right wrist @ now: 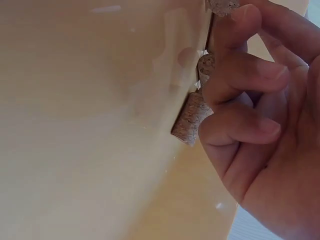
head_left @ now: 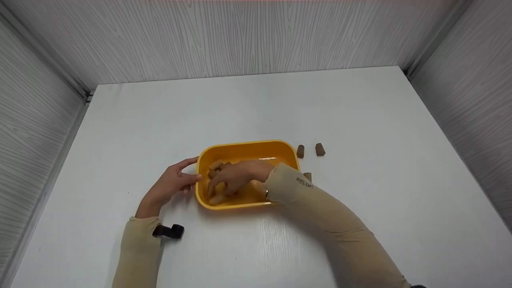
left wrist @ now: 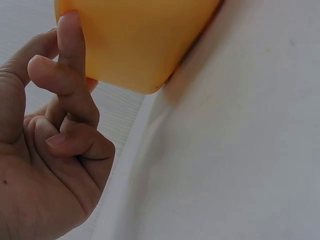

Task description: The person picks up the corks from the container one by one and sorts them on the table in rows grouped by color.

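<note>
A yellow plastic tray (head_left: 260, 150) stands on the white table in the head view. My left hand (head_left: 170, 186) grips its left side, the thumb at the rim and another finger along the outer wall; in the left wrist view a fingertip touches the tray wall (left wrist: 135, 55) and the other fingers are curled. Inside the tray, my right hand (head_left: 234, 176) reaches among several corks (head_left: 217, 199) at the left end. In the right wrist view its fingers are curled, with a cork (right wrist: 222, 6) at the upper fingertips; another cork (right wrist: 189, 119) lies just beyond the fingers.
Outside the tray, to its right, lie a cork (head_left: 301, 151) and another cork (head_left: 320, 149). A third cork (head_left: 307, 176) is partly hidden by the right sleeve. A black wrist strap mount (head_left: 170, 231) sticks out from the left sleeve. Grey wood-grain panels (head_left: 240, 40) surround the table.
</note>
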The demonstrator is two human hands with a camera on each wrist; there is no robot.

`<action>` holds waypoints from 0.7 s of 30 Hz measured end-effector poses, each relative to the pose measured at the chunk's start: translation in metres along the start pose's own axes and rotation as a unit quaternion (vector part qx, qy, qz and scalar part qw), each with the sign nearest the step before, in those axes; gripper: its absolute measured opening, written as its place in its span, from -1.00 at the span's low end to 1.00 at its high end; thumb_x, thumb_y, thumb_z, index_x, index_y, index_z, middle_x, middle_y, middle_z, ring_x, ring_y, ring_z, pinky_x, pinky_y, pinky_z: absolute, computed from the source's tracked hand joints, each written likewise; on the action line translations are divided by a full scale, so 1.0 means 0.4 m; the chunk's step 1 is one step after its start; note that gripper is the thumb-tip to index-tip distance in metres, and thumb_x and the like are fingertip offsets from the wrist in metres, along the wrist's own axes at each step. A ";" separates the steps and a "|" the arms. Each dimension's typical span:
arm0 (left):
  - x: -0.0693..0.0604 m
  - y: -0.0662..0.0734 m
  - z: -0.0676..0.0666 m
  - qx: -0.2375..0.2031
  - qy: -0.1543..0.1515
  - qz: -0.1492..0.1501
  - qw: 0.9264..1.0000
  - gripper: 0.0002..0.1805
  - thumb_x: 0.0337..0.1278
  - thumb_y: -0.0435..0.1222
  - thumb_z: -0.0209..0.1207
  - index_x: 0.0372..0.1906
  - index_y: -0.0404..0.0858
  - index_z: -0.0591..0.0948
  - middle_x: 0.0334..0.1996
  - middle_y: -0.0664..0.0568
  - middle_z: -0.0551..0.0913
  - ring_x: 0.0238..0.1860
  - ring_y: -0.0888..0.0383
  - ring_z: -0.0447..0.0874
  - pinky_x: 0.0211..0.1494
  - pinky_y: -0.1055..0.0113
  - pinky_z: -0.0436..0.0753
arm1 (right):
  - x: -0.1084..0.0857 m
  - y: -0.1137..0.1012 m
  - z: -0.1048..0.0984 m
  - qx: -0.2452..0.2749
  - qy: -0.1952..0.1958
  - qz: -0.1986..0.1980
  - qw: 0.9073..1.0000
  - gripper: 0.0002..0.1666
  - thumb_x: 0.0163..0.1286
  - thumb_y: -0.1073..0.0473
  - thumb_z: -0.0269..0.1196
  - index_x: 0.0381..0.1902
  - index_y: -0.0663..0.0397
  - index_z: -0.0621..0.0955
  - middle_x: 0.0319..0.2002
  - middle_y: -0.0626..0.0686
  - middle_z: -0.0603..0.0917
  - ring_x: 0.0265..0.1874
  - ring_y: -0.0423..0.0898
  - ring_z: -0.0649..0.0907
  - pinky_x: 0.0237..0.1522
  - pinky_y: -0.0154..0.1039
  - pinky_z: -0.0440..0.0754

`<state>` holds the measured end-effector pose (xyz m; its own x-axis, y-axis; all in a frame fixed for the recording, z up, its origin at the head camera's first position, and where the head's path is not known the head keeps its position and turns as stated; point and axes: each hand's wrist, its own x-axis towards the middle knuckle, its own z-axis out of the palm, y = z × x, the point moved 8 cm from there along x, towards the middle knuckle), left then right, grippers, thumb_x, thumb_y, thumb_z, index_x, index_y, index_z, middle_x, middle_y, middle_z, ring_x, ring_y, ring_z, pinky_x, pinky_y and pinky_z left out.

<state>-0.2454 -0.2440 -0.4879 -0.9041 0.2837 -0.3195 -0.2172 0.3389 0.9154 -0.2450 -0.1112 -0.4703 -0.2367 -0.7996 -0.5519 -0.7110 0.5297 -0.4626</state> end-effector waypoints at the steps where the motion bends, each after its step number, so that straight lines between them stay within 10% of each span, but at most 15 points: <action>1: 0.000 0.000 0.000 0.002 0.000 -0.001 1.000 -0.29 0.26 -0.19 0.21 0.46 -0.15 0.23 -0.70 0.20 0.45 -0.61 0.24 0.36 -0.44 0.46 0.46 | 0.002 -0.002 0.001 -0.004 -0.001 -0.005 1.000 -0.50 0.45 0.20 0.08 0.22 -0.52 0.50 0.36 -0.14 0.34 0.33 -0.08 0.20 0.44 -0.08 0.10; 21: -0.002 0.003 -0.001 0.010 0.001 0.001 1.000 -0.25 0.20 -0.11 0.25 0.45 -0.12 0.25 -0.68 0.19 0.46 -0.59 0.24 0.38 -0.43 0.45 0.45 | 0.006 -0.003 -0.002 0.006 0.010 -0.039 0.999 -0.47 0.42 0.30 0.10 0.18 -0.46 0.53 0.17 -0.14 0.44 0.05 -0.09 0.36 0.12 -0.26 0.35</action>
<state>-0.2449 -0.2443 -0.4865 -0.9057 0.2821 -0.3165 -0.2076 0.3556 0.9113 -0.2452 -0.1139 -0.4706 -0.1938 -0.8436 -0.5007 -0.7191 0.4694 -0.5125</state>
